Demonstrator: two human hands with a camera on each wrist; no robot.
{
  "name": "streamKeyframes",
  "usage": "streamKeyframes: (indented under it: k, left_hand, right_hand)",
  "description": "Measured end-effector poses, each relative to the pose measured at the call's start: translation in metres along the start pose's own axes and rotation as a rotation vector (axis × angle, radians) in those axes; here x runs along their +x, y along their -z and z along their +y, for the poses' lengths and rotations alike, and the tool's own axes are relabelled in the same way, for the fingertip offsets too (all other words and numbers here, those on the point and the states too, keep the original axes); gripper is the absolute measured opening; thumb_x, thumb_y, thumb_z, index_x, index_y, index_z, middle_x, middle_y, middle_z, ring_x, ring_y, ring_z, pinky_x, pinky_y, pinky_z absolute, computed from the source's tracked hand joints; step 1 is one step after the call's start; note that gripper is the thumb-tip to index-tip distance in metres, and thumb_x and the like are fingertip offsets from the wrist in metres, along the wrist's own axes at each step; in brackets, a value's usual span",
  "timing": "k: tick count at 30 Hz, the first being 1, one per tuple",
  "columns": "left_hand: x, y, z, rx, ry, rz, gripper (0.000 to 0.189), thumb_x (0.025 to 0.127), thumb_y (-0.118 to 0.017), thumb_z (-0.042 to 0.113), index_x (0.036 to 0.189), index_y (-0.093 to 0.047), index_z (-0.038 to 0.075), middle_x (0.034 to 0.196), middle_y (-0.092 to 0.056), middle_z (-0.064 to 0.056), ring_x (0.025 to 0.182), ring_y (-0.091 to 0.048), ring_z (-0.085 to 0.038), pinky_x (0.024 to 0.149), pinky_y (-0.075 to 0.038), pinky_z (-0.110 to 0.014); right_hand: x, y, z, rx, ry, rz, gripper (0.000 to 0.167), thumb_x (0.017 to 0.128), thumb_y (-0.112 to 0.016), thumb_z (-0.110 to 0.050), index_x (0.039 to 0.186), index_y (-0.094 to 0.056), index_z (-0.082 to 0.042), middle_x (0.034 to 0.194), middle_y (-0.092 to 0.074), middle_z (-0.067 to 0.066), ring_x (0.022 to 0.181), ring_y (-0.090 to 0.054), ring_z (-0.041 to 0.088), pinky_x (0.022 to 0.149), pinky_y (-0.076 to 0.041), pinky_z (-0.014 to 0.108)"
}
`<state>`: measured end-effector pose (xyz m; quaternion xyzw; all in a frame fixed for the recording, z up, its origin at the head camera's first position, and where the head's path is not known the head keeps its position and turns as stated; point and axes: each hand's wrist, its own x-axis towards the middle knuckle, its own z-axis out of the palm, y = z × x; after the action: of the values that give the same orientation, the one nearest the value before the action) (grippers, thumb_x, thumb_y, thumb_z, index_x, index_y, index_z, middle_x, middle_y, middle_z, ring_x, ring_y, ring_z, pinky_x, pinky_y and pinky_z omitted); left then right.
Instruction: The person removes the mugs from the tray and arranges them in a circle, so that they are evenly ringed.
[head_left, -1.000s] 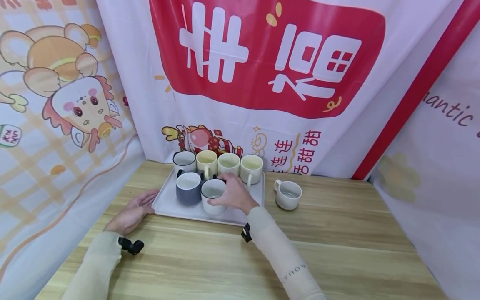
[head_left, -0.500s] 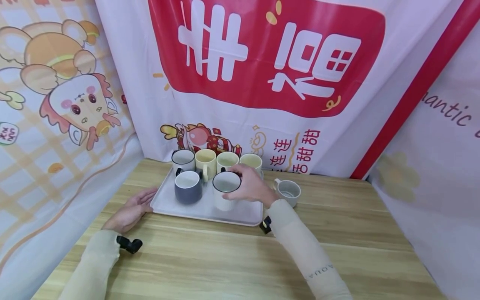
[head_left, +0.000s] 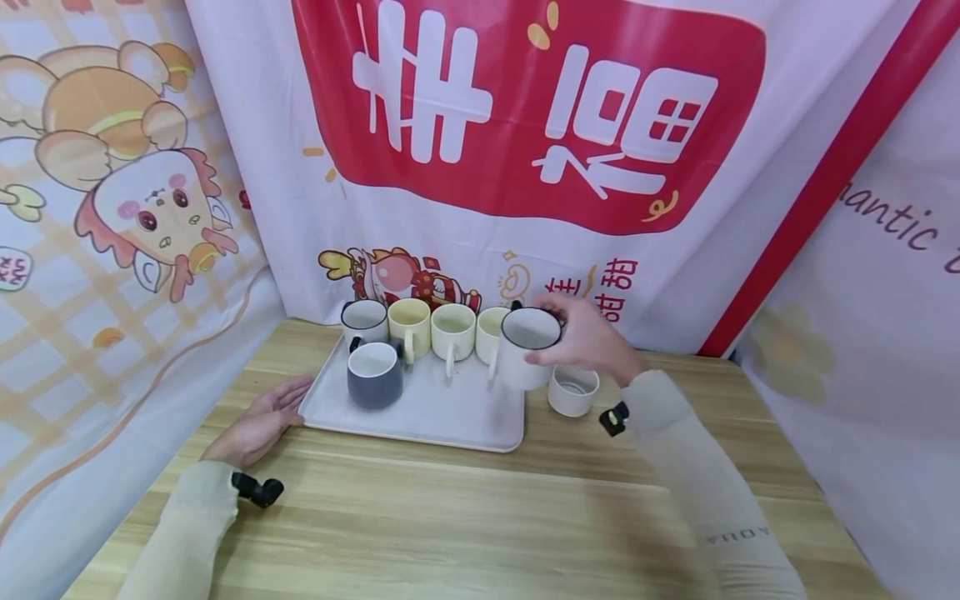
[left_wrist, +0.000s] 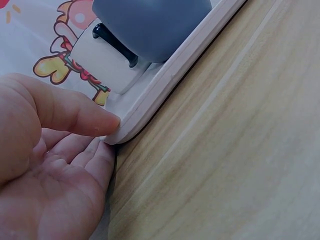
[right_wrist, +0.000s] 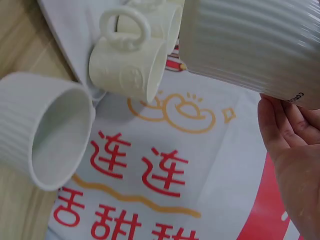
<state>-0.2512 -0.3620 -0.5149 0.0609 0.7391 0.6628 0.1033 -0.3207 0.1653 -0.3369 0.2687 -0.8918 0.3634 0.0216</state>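
The right hand (head_left: pixel 591 337) grasps the white mug (head_left: pixel 519 360), upright, handle (head_left: pixel 516 306) toward the counter's (head_left: pixel 480 533) back edge; the left hand (head_left: pixel 262 423), unclenched, touches the tray (head_left: pixel 450 410). Only the right wrist view shows lettering (right_wrist: pixel 300 96) on the mug.

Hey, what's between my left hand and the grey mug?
Between your left hand and the grey mug, the head view shows only bare tray.

Bare hands (head_left: pixel 257 423); long cream sleeves (head_left: pixel 180 533), small black device (head_left: pixel 258 490) on each, dark lettering (head_left: pixel 738 536) on right one.

Left arm (head_left: pixel 183 533) low, left fingers (left_wrist: pixel 102 162) opposite thumb (left_wrist: pixel 80 114); right arm (head_left: pixel 708 475) lifted, right fingers (right_wrist: pixel 269 122) curled.
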Motion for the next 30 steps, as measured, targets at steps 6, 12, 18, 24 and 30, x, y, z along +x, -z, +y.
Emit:
streamKeyframes:
  k: [6,12,18,24,30]
  left_hand:
    - [0.0,0.0,0.0,0.011,0.01,0.008,0.087,0.092,-0.05,-0.013,0.165,-0.003,-0.009,0.174,-0.003,-0.032,0.162,-0.003,-0.048,0.12,-0.039,-0.011]
    - [-0.001,0.0,0.001,-0.002,-0.005,0.001,0.088,0.092,-0.049,-0.014,0.165,-0.001,-0.01,0.174,-0.002,-0.034,0.162,-0.002,-0.049,0.123,-0.037,-0.015]
    - [0.0,0.001,0.0,-0.008,-0.008,-0.007,0.088,0.091,-0.048,-0.015,0.165,0.0,-0.01,0.174,0.0,-0.034,0.162,-0.001,-0.05,0.129,-0.031,-0.024]
    - [0.0,0.001,-0.001,-0.007,0.006,0.001,0.09,0.09,-0.049,-0.015,0.165,-0.001,-0.009,0.174,0.0,-0.034,0.162,0.0,-0.049,0.132,-0.027,-0.031]
    - [0.0,0.001,-0.002,-0.005,0.009,0.006,0.09,0.089,-0.049,-0.016,0.165,-0.001,-0.01,0.174,0.0,-0.034,0.162,-0.002,-0.049,0.133,-0.025,-0.035]
  right_hand:
    - [-0.014,0.043,0.019,-0.071,-0.093,0.01,0.082,0.073,-0.095,-0.03,0.144,-0.058,-0.01,0.134,-0.067,0.012,0.115,-0.066,0.032,0.097,-0.065,0.05]
    - [-0.032,0.077,0.041,-0.099,-0.11,0.04,0.08,0.077,-0.094,-0.031,0.145,-0.056,-0.009,0.139,-0.063,0.016,0.12,-0.063,0.036,0.101,-0.064,0.058]
    - [-0.052,0.096,0.062,-0.108,-0.215,0.063,0.088,0.078,-0.093,-0.041,0.151,-0.052,-0.013,0.146,-0.059,0.017,0.124,-0.06,0.04,0.104,-0.061,0.064]
    - [-0.068,0.1,0.093,-0.126,-0.27,0.074,0.085,0.077,-0.093,-0.046,0.146,-0.054,-0.015,0.143,-0.06,0.017,0.123,-0.058,0.039,0.104,-0.059,0.067]
    - [-0.079,0.088,0.124,-0.149,-0.313,0.071,0.078,0.079,-0.091,-0.047,0.138,-0.057,-0.01,0.137,-0.062,0.02,0.12,-0.057,0.04,0.101,-0.06,0.067]
